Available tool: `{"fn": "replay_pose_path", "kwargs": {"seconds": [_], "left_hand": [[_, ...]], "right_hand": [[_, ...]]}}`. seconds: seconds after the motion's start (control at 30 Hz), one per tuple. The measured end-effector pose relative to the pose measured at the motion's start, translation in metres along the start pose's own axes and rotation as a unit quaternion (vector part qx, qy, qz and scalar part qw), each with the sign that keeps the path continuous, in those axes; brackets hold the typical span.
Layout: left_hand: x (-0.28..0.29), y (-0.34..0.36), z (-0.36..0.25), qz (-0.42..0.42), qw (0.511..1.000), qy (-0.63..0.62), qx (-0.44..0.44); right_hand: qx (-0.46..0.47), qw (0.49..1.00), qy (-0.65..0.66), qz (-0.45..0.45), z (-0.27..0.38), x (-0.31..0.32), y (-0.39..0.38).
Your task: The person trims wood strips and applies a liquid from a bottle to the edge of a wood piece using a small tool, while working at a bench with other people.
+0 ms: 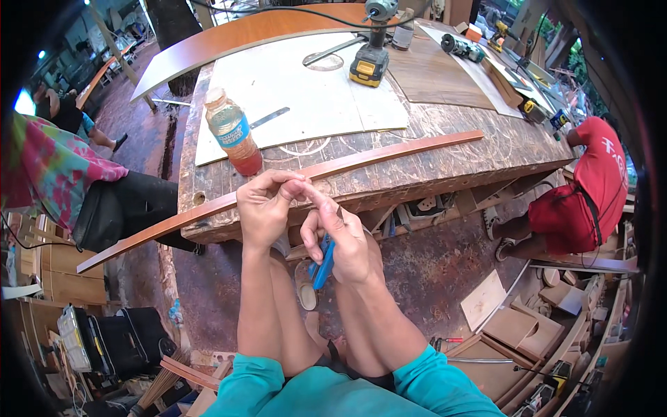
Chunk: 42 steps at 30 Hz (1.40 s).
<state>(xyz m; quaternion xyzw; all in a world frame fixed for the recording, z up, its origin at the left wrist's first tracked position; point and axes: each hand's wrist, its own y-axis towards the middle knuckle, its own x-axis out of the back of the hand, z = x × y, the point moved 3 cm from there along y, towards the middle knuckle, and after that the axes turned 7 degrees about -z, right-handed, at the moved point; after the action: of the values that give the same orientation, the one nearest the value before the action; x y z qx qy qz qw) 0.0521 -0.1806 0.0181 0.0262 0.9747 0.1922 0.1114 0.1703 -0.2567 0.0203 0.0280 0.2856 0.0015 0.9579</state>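
Meeting the right hand (349, 244) at the fingertips, the left hand (266, 208) was pinched narrow, contents indiscernible; a blue tool (322, 274) was held in the right, before the bench (445, 163). Light, steady pressure was judged best.

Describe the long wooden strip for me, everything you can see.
The long wooden strip is slim, reddish brown and smooth-looking. It lies along the worn workbench, near the front edge, its left end jutting past the bench's left side. The person's left hand hides part of its middle; whether the two touch cannot be told.
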Motion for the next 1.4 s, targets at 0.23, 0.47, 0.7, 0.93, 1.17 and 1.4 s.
{"fn": "replay_pose_path", "kwargs": {"seconds": [0.23,0.47,0.7,0.93,1.17,1.4], "left_hand": [[0.010,0.000,0.014,0.023,0.993,-0.108,0.034],[-0.013,-0.003,0.022,-0.030,0.972,-0.203,0.113],[-0.023,-0.010,0.014,-0.083,0.983,-0.114,0.115],[-0.019,-0.009,0.004,-0.135,0.972,0.165,-0.101],[-0.016,-0.006,0.015,-0.106,0.982,0.151,-0.046],[-0.018,-0.013,0.015,-0.195,0.924,0.276,-0.177]], "right_hand": [[-0.073,0.987,0.142,0.028,-0.011,-0.005,-0.004],[-0.020,0.993,0.114,0.034,-0.011,-0.010,-0.004],[-0.061,0.969,0.235,0.035,-0.010,-0.001,0.000],[-0.054,0.982,0.179,0.003,-0.010,0.001,0.000],[-0.068,0.986,0.151,-0.022,-0.009,0.001,-0.002],[-0.014,0.998,0.014,-0.058,-0.005,-0.002,-0.001]]}}
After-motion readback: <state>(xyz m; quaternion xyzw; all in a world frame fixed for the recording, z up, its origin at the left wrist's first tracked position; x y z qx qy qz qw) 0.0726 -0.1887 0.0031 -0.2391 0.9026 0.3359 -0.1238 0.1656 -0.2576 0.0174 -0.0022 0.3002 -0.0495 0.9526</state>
